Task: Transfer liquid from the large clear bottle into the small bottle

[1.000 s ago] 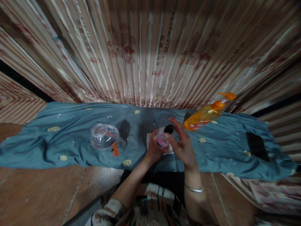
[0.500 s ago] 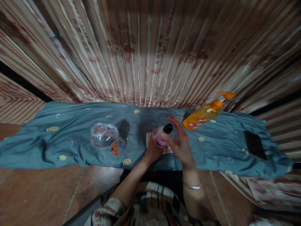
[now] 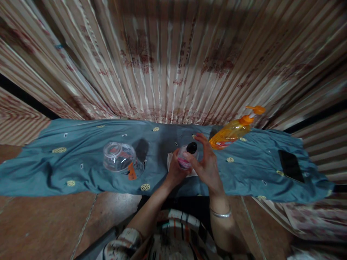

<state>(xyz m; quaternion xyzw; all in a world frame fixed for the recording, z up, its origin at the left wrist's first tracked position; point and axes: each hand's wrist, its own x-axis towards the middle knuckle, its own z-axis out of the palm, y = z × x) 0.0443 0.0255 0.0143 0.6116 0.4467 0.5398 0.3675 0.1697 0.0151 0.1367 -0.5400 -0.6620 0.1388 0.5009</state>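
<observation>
My left hand (image 3: pixel 176 171) is wrapped round a small clear bottle (image 3: pixel 184 163) with a black cap (image 3: pixel 192 147) and a pinkish label, partly hidden by my fingers. Close at its right side is my right hand (image 3: pixel 207 164), fingers spread and curved about the cap with a visible gap. The right thumb overlaps the bottle's shoulder; whether it presses there I cannot tell. Something white and flat, like a tissue (image 3: pixel 170 161), shows beneath the bottle and hands.
A clear plastic jug-like container (image 3: pixel 120 159) with an orange tag stands to the left. On the right are an orange pump bottle (image 3: pixel 230 134) and a black phone (image 3: pixel 291 166). All rest on a rumpled teal cloth (image 3: pixel 89 133), before a striped curtain (image 3: pixel 168 72).
The whole view has shifted slightly. Both hands keep nearly the same pose at the bottle, the right fingers still apart round the cap.
</observation>
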